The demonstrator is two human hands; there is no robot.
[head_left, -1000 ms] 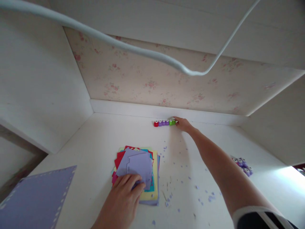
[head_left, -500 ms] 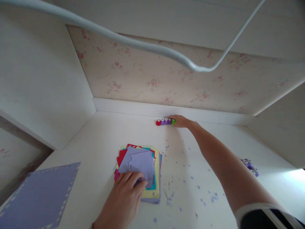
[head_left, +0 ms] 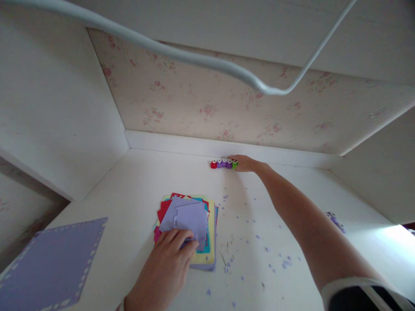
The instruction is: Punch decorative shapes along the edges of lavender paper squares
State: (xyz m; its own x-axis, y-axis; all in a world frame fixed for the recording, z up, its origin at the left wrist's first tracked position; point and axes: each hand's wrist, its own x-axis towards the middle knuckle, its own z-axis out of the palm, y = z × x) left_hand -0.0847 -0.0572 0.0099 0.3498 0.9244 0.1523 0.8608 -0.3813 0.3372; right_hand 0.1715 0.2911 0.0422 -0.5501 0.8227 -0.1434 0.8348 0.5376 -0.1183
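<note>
My right hand (head_left: 244, 163) reaches to the back of the white surface, with its fingers closed around the small green figure (head_left: 235, 164) at the right end of a row. Left of that stand several purple figures (head_left: 224, 163) and a red figure (head_left: 213, 164), all with big white eyes. My left hand (head_left: 173, 255) lies over a stack of coloured paper (head_left: 204, 258), fingers curled together. Dark purple shows under its fingertips, too hidden to name. Beneath them, light purple paper pieces (head_left: 191, 220) top the stack.
A purple sheet with notched edges (head_left: 55, 263) lies at left. Purple paper bits (head_left: 287, 262) are scattered right of the stack. More purple figures (head_left: 335, 221) stand beyond my right forearm. A white cable (head_left: 201, 62) crosses above; a floral wall (head_left: 207, 110) closes the back.
The view has shifted slightly, moving everything a little left and up. Both hands keep their places, at the paper stack and at the row of figures.
</note>
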